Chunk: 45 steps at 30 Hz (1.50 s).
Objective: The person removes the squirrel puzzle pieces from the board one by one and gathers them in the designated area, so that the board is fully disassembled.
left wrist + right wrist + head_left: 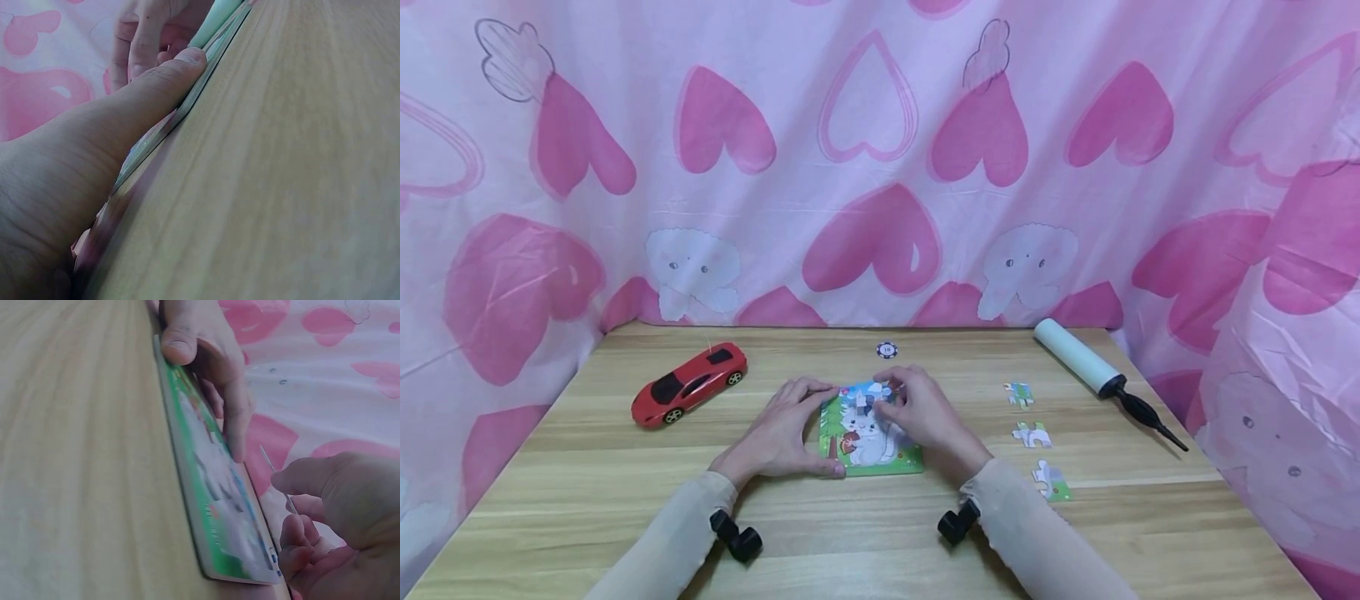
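A small jigsaw puzzle board (880,457) with a white cartoon animal on green lies flat on the table. My left hand (782,429) holds the board at its left side, thumb (187,57) on the near edge and fingers toward the far edge. Over the board's upper right, my right hand (925,412) pinches a thin puzzle piece (267,459) between thumb and fingers. That piece appears edge-on in the right wrist view, raised off the board. The picture on its face cannot be made out there.
Loose puzzle pieces lie in a column to the right: one at the back (1018,394), a middle piece (1032,434) and a near piece (1052,482). A red toy car (690,385) stands left. A round chip (887,350) lies behind the board; a pale hand pump (1078,358) lies far right.
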Available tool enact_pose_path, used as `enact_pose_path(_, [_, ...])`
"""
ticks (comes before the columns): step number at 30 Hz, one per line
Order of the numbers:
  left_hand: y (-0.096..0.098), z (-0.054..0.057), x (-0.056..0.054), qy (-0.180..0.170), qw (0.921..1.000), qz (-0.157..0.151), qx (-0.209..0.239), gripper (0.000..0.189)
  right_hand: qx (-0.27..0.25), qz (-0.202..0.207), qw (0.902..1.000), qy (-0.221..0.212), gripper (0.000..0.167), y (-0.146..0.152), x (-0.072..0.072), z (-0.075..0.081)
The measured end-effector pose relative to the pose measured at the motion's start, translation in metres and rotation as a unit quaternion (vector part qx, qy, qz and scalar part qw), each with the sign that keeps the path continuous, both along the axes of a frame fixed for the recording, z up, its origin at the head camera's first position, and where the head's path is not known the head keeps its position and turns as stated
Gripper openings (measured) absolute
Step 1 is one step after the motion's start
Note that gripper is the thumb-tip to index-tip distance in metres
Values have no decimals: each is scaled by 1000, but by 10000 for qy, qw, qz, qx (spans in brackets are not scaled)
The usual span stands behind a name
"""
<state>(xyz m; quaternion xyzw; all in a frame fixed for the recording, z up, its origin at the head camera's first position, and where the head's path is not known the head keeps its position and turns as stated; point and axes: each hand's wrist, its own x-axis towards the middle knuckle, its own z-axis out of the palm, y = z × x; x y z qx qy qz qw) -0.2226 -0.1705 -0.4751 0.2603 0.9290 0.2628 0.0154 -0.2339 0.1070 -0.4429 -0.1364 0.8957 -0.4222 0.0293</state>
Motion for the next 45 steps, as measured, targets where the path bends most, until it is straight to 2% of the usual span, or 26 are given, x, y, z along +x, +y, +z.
enact_pose_path(9, [0, 0, 0, 2, 10000, -19, -5, 130, -188, -99, 9998, 0, 45, 22, -3, 17])
enact_pose_path(16, [0, 1, 0, 2, 10000, 2, -1, 131, -205, -211, 9996, -23, 48, 57, -7, 29])
enact_pose_path(23, [1, 2, 1, -42, 10000, 48, -8, 129, -51, -607, 9981, -31, 47, 95, -12, 36])
enact_pose_path(32, [0, 1, 1, -52, 10000, 43, 23, 129, 96, -484, 9983, 322, 48, 128, -14, 33])
enact_pose_path(40, [1, 0, 0, -39, 10000, 64, -3, 130, 176, -495, 9981, 330, 47, 143, -12, 27])
enact_pose_path(45, [1, 0, 0, -44, 10000, 68, -34, 131, 299, -504, 9983, 71, 48, 148, -12, 21])
